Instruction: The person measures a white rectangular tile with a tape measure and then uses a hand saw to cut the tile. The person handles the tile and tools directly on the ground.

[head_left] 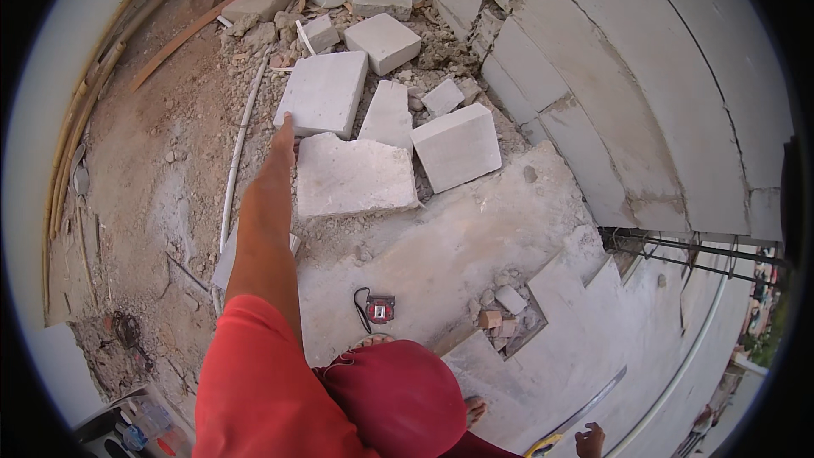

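Note:
My left arm, in a red sleeve, reaches forward. My left hand [287, 131] is at the near left corner of a white block [324, 92], thumb against its edge and the other fingers mostly hidden. Just nearer lies a broken-edged white block [356, 176]. A narrower white piece [387, 114] and another white block [458, 146] lie to the right. Low in the view, my right hand [591, 441] hangs with fingers loosely bent and apart, nothing seen in it. Close by is a handsaw [585, 407] with a yellow handle, apart from the fingers.
A red and black tape measure [381, 309] with a strap lies near my feet. Rubble and more blocks [383, 41] are piled at the back. A block wall [619, 119] rises at right. A white pipe [244, 140] and long poles [80, 119] lie left.

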Demonstrator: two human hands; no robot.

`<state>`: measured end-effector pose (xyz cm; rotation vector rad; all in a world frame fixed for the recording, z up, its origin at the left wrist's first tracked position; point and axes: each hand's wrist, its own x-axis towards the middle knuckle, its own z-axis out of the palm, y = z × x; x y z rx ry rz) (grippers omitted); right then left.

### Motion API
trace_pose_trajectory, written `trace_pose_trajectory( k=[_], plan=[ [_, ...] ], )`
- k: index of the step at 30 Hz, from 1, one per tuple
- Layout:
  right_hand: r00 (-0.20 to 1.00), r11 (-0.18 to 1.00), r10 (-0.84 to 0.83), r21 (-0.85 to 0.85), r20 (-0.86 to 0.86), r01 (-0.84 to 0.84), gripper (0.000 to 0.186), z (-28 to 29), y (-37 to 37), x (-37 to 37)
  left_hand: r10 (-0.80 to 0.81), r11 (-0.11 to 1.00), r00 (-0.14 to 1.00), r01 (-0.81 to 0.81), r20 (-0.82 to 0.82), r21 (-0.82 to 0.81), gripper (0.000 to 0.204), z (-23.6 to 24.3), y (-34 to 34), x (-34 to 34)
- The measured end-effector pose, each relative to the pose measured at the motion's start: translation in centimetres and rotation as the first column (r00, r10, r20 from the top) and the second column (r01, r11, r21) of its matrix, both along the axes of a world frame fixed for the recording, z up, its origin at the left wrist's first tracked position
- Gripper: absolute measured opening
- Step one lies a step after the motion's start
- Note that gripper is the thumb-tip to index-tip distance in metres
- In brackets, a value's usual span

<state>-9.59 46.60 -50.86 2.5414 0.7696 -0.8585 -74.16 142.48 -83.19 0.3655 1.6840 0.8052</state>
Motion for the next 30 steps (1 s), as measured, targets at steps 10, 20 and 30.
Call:
trace_pose_trajectory(
  k=[10, 20, 30],
  plan=[
    [0.771, 0.805, -0.498, 0.118, -0.397, 0.581, 0.036, -3.1, 6.5, -6.2, 0.051, 0.982, 0.995, -0.066, 0.090, 0.179, 0.080, 1.0, 5.9, -4.5],
    [0.903, 0.921, -0.262, 0.191, -0.340, 0.339, 0.035, -1.6, 6.6, -7.9, 0.180, 0.932, 0.835, 0.024, -0.520, 0.362, 0.114, 13.7, 6.6, 9.9],
    [0.953, 0.851, 0.032, 0.509, -0.301, 0.132, 0.050, 0.2, 22.3, -11.4, 0.014, -0.016, 0.419, 0.908, -0.908, 0.419, 0.099, 35.2, -4.4, 24.7]
  ],
)
